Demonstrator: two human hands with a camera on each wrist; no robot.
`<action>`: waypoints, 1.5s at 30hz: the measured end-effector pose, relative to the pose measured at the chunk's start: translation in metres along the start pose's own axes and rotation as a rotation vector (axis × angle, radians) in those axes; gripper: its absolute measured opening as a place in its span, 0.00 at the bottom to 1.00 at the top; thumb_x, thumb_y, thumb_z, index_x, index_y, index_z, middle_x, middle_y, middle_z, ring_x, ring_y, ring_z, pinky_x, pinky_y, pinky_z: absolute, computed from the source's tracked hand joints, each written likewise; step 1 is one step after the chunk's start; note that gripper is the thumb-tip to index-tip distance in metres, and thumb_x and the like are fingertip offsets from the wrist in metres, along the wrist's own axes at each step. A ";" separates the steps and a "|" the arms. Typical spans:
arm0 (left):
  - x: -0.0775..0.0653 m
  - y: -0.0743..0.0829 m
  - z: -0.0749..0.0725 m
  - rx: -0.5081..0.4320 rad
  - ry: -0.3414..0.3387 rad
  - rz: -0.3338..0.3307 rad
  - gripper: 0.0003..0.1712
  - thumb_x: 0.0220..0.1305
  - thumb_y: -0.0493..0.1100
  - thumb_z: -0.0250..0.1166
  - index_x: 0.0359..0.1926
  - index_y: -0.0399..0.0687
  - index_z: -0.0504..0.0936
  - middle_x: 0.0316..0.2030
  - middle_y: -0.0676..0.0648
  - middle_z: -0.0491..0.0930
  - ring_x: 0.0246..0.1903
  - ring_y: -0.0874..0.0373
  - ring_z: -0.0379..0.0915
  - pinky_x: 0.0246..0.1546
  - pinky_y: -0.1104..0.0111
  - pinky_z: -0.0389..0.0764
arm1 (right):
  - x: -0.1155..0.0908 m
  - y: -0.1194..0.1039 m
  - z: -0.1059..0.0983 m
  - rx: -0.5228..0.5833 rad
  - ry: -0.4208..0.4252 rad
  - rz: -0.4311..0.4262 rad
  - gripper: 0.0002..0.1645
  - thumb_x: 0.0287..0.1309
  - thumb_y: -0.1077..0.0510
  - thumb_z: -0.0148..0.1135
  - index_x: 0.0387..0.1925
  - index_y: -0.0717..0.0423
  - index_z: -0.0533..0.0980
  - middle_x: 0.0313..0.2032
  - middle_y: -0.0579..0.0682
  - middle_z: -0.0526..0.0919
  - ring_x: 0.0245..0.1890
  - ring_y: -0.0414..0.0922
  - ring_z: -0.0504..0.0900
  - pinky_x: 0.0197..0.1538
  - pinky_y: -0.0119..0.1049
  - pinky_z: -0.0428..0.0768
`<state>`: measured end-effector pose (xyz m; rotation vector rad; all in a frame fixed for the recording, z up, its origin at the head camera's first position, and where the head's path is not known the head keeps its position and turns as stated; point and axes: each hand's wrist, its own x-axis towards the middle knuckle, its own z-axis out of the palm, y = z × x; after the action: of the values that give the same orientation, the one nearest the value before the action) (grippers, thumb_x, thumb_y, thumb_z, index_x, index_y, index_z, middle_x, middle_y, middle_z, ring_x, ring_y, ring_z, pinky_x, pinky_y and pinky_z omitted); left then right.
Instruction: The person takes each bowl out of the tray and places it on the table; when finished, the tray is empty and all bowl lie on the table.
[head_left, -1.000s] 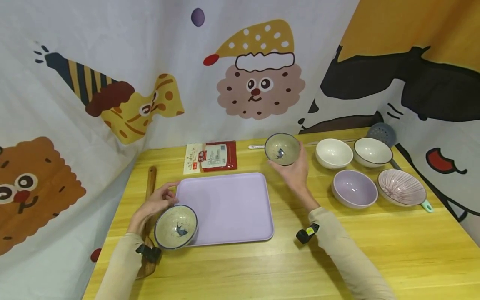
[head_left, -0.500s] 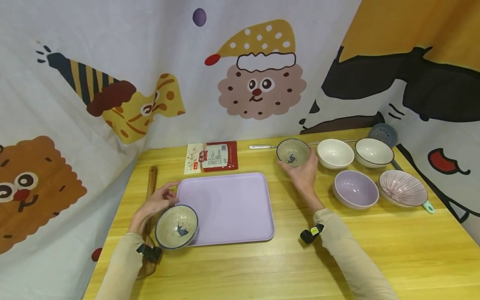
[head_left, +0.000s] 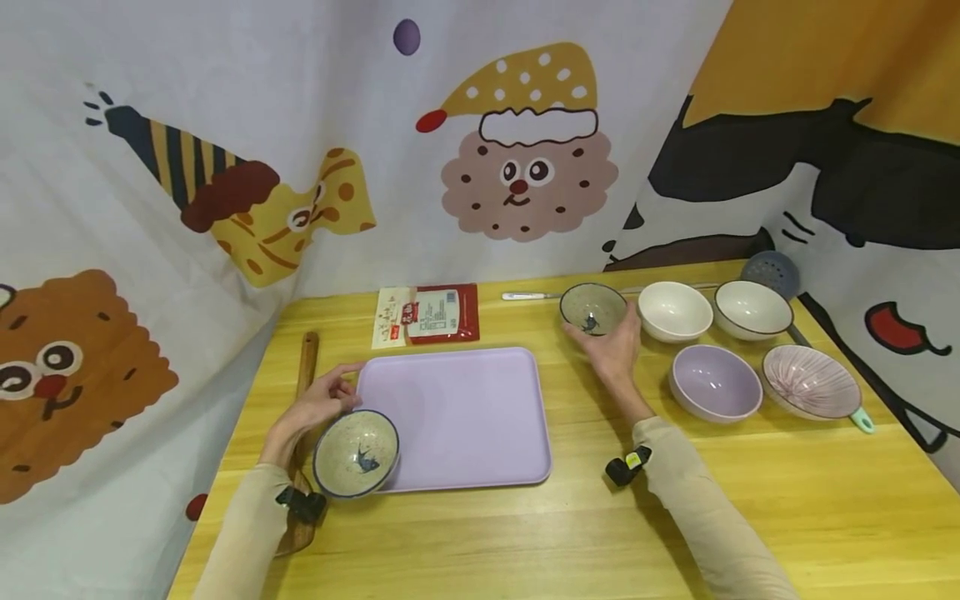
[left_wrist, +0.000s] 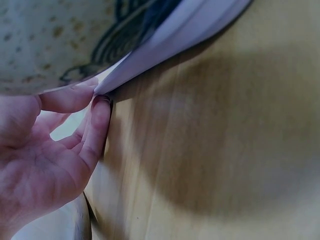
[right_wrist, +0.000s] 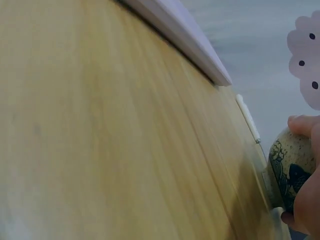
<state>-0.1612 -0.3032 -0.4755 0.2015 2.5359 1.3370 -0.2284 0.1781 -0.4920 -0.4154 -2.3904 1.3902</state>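
Note:
At the left edge of a lilac tray (head_left: 472, 417), my left hand (head_left: 322, 402) pinches the rim between thumb and fingertips; the left wrist view shows the tray's edge (left_wrist: 150, 62) right at them. A speckled bowl (head_left: 352, 450) with a blue rim and a blue fish painted inside sits over the tray's near left corner, close beside that hand. A second, matching bowl (head_left: 588, 307) is in my right hand (head_left: 618, 348) at the back of the table, left of a white bowl (head_left: 675, 312). In the right wrist view the thumb and fingers lie around its patterned outside.
On the right stand a dark-rimmed white bowl (head_left: 753, 310), a lilac bowl (head_left: 716, 383) and a striped bowl (head_left: 813, 383). Behind them lies a grey skimmer (head_left: 772, 273). A red and cream packet (head_left: 426, 315) lies behind the tray, a wooden spatula (head_left: 307, 367) to its left.
My right hand has carried its bowl to the right and lowered it towards the table, next to the white bowl. The left hand, the tray and the other speckled bowl have stayed put.

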 end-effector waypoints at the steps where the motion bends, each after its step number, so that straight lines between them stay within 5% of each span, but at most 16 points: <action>1: 0.000 0.000 0.000 0.000 -0.001 -0.001 0.38 0.61 0.27 0.61 0.72 0.32 0.63 0.36 0.38 0.75 0.33 0.55 0.72 0.33 0.72 0.74 | 0.000 0.000 0.000 -0.007 0.003 -0.015 0.77 0.39 0.41 0.83 0.80 0.57 0.45 0.78 0.64 0.52 0.77 0.63 0.54 0.76 0.61 0.54; 8: 0.001 0.001 0.001 -0.005 -0.014 0.002 0.38 0.61 0.27 0.61 0.73 0.33 0.62 0.37 0.37 0.75 0.34 0.54 0.72 0.34 0.71 0.75 | -0.008 -0.004 -0.005 -0.049 0.058 -0.148 0.71 0.42 0.45 0.83 0.77 0.60 0.49 0.72 0.67 0.57 0.74 0.61 0.58 0.76 0.58 0.58; 16: 0.000 0.000 0.000 -0.012 -0.013 0.001 0.39 0.61 0.26 0.61 0.73 0.32 0.62 0.37 0.36 0.75 0.34 0.53 0.72 0.33 0.71 0.75 | -0.025 -0.041 -0.015 -0.076 0.026 -0.269 0.65 0.46 0.48 0.80 0.76 0.64 0.51 0.72 0.67 0.59 0.73 0.62 0.61 0.75 0.56 0.61; 25: -0.002 -0.001 0.002 0.000 -0.003 -0.006 0.38 0.62 0.27 0.61 0.73 0.31 0.62 0.37 0.36 0.75 0.34 0.53 0.72 0.33 0.72 0.74 | -0.055 -0.086 -0.009 0.010 -0.152 -0.382 0.65 0.47 0.48 0.80 0.76 0.66 0.52 0.74 0.66 0.58 0.75 0.62 0.58 0.76 0.58 0.58; 33: -0.001 0.001 0.001 -0.023 -0.007 -0.001 0.37 0.63 0.28 0.61 0.72 0.30 0.62 0.37 0.35 0.74 0.34 0.54 0.71 0.32 0.72 0.73 | -0.086 -0.118 0.003 0.041 -0.355 -0.379 0.68 0.47 0.40 0.79 0.79 0.56 0.49 0.77 0.58 0.55 0.76 0.59 0.57 0.73 0.63 0.60; 45: -0.001 0.001 -0.001 -0.019 -0.016 -0.006 0.37 0.63 0.28 0.61 0.73 0.33 0.62 0.38 0.35 0.74 0.34 0.54 0.70 0.33 0.72 0.73 | -0.127 -0.138 0.043 0.038 -0.695 -0.489 0.76 0.41 0.37 0.81 0.81 0.48 0.43 0.81 0.51 0.46 0.80 0.52 0.50 0.74 0.61 0.58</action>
<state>-0.1611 -0.3037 -0.4740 0.2000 2.5075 1.3511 -0.1437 0.0256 -0.4096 0.7411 -2.6879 1.4852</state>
